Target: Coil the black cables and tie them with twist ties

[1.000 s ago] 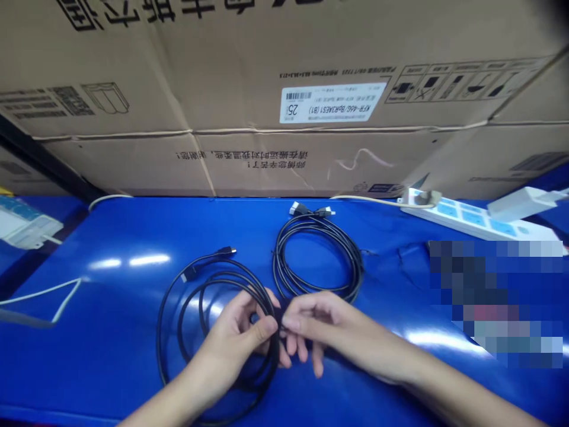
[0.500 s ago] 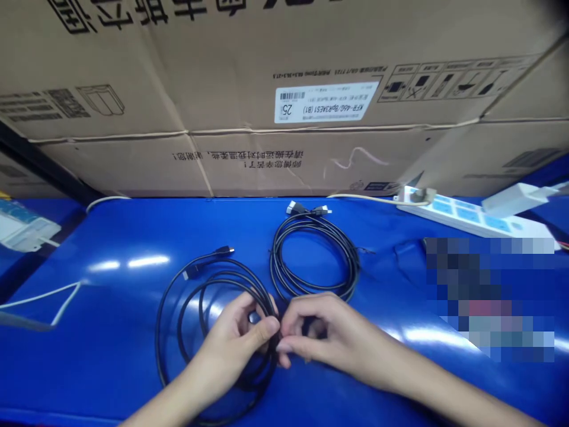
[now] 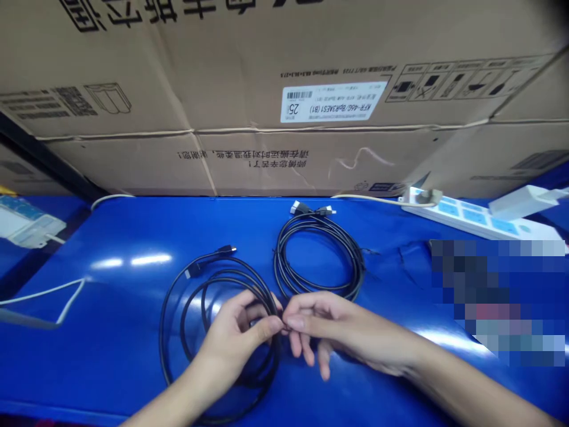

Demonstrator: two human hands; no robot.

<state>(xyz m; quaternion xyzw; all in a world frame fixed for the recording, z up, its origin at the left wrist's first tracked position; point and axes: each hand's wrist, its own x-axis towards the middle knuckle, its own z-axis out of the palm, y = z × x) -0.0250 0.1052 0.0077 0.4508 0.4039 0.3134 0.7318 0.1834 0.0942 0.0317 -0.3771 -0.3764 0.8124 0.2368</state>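
Note:
My left hand [image 3: 249, 332] is closed around the right side of a loosely coiled black cable [image 3: 267, 298], gripping its gathered strands between thumb and fingers. Two plug ends [image 3: 227, 249] of this cable lie at the far side of its loops. Right beside the gripped strands, my right hand [image 3: 329, 323] pinches with thumb and forefinger, its other fingers loosely extended downward. What lies in that pinch is too small or hidden to name. Just beyond my right hand rests a second coiled black cable [image 3: 358, 261], its two plugs [image 3: 311, 209] at the top.
A large cardboard box [image 3: 249, 169] stands along the back of the blue tabletop [image 3: 124, 332]. A white power strip [image 3: 462, 212] with a plugged-in adapter sits at the back right, near a pixelated patch. Another white device [image 3: 33, 228] and a white cord [image 3: 66, 299] are at the left.
My right hand's thumb has risen to meet the forefinger, and its lower fingers have stretched downward. My left hand keeps its hold on the coil. The whole view has shifted slightly.

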